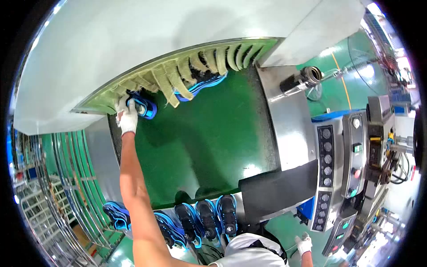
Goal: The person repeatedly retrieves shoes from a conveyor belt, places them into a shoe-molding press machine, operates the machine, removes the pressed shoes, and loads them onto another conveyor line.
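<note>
Wearing a white glove, my left hand (128, 116) grips a blue and black shoe (144, 107) at the left end of the fringed machine opening. Another blue and black shoe (207, 84) lies partly under the hanging strips (171, 82), on the green belt (209, 138). My right hand (304, 244), also gloved, hangs low at the right over the floor. Its fingers look apart, and nothing shows in them. Several black and blue shoes (207, 218) stand in a row along the belt's near edge.
A black mat (280, 191) covers the near right corner of the metal frame (291, 133). Control panels with dials and buttons (327, 155) stand at the right. Metal racks (49, 196) fill the left side. A metal cylinder (302, 80) sits beyond the frame.
</note>
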{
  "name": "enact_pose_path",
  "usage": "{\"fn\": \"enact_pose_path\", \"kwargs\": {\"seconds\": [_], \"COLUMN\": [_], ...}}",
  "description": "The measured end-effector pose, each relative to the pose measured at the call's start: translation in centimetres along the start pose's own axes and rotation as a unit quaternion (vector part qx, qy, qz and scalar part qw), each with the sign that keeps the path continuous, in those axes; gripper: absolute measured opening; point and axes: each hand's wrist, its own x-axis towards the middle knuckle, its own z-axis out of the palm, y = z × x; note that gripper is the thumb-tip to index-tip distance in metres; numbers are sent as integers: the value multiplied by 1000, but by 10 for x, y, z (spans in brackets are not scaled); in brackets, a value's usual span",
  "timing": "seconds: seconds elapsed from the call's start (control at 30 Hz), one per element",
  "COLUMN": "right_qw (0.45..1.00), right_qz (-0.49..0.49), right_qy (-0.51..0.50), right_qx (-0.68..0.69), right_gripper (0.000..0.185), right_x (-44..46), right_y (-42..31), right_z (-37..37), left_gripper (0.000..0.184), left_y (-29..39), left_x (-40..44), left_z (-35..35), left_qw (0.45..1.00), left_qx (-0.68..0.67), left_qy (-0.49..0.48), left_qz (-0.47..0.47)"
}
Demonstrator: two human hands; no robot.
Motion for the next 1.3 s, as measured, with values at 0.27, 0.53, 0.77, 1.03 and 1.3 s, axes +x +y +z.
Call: {"fn": "enact_pose_path", "kwargs": {"seconds": [0.27,0.53,0.77,1.03,1.3], "right_qw": [967,863,837,349,348], "right_qz": [-196,-493,-398,-214,4], "right_qy": [-79,-47,141,-48,268], "right_qx": [144,99,349,911,898], "right_gripper": [67,76,72,60,20], "right_x": [-62,-115,-80,-104,-81], "right_y": [-176,-294,-137,66,189], "right_z": [-26,-64,-139,-134,-91], "left_gripper": [23,26,30,49,62], "left_y": [59,334,579,763,916], "left_x": [-144,-350,-448,-555,-758], "left_z": [-24,-83,-131,-152,-36], "left_qw": [988,857,588,528,523], "left_qx": [-74,-209,-373,-500,-305], "left_qy": [-70,-352,-383,-351,-568], "left_qz": [116,312,607,590,558]}}
